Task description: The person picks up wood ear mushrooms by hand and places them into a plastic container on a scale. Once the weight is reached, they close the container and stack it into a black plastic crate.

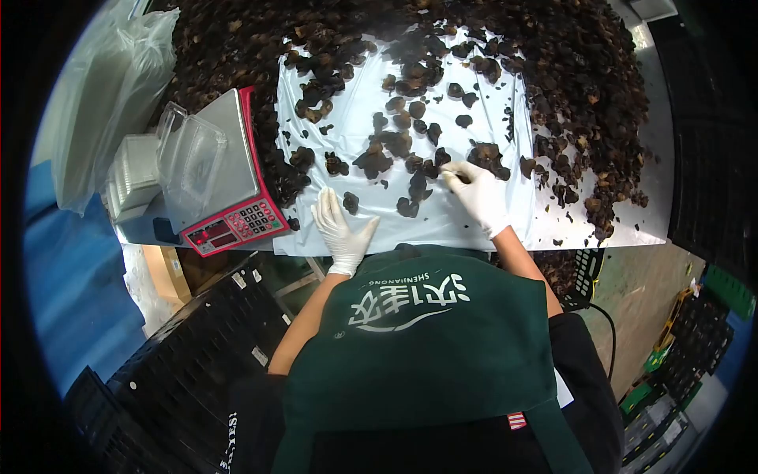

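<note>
Dark brown, wrinkled wood ear mushroom pieces lie scattered over a white plastic sheet on the metal table. My left hand, in a white glove, rests on the sheet's near left part with fingers stretched out, holding nothing. A small mushroom piece lies just right of its fingertips. On the right, my gloved right hand has its fingers curled in a pinch at the edge of a dark mushroom piece. The fingers partly hide the contact. A larger clump sits just beyond that hand.
A red-edged digital scale stands left of the sheet, with clear plastic trays on it. Stacked containers and a plastic bag are farther left. Heaped mushrooms cover the table's back and right. Black crates stand below left.
</note>
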`<act>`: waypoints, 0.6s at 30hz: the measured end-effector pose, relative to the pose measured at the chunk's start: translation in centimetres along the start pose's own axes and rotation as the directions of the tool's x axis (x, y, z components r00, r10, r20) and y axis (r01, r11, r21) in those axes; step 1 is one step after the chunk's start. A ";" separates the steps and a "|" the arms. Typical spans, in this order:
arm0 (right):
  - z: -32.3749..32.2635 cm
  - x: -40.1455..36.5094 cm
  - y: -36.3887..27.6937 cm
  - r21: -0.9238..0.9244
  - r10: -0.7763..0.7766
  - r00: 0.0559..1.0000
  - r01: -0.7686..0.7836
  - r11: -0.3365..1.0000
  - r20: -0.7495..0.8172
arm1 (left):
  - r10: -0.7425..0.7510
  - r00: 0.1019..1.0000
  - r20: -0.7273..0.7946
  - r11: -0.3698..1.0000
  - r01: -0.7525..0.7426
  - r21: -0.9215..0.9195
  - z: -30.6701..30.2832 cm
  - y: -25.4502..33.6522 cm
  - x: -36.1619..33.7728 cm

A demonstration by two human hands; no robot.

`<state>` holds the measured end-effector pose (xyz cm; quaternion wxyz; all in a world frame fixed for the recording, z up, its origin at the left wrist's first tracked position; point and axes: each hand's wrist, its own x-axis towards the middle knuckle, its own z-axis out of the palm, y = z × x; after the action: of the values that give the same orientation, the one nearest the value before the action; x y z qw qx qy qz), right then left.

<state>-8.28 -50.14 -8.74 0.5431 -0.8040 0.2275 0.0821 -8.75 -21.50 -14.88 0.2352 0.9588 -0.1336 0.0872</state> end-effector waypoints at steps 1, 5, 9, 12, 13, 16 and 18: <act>0.8 0.2 -0.8 -0.043 -0.070 0.997 0.071 0.997 0.025 | 0.002 1.000 -0.003 1.000 -0.002 -0.004 0.0 0.0 0.0; 3.7 1.6 -4.1 -0.640 -0.374 0.913 0.387 0.664 0.164 | 0.002 1.000 -0.003 1.000 -0.002 -0.012 0.0 0.0 0.0; 7.5 3.1 -5.6 -0.652 -0.672 0.696 0.635 0.413 0.252 | 0.002 1.000 -0.003 1.000 -0.002 -0.003 0.0 -0.1 -0.1; 10.0 4.5 -4.8 -0.596 -0.717 0.599 0.737 0.319 0.356 | 0.010 1.000 0.000 1.000 -0.010 0.001 0.1 0.1 0.0; 10.2 4.6 -5.2 -0.586 -0.697 0.612 0.738 0.334 0.374 | 0.008 1.000 -0.008 1.000 -0.008 -0.007 0.0 0.1 0.0; 8.4 3.5 -6.1 -0.530 -0.701 0.646 0.725 0.439 0.303 | 0.004 1.000 -0.011 1.000 -0.004 -0.021 0.0 0.1 -0.1; 5.6 2.4 -5.2 -0.371 -0.664 0.709 0.698 0.613 0.236 | 0.005 1.000 -0.021 0.999 -0.005 -0.031 0.0 0.2 0.1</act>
<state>-3.14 -44.12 -7.54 0.3480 -0.9256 -0.1398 -0.0517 -8.68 -21.67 -14.79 0.2513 0.9537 -0.1348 0.0959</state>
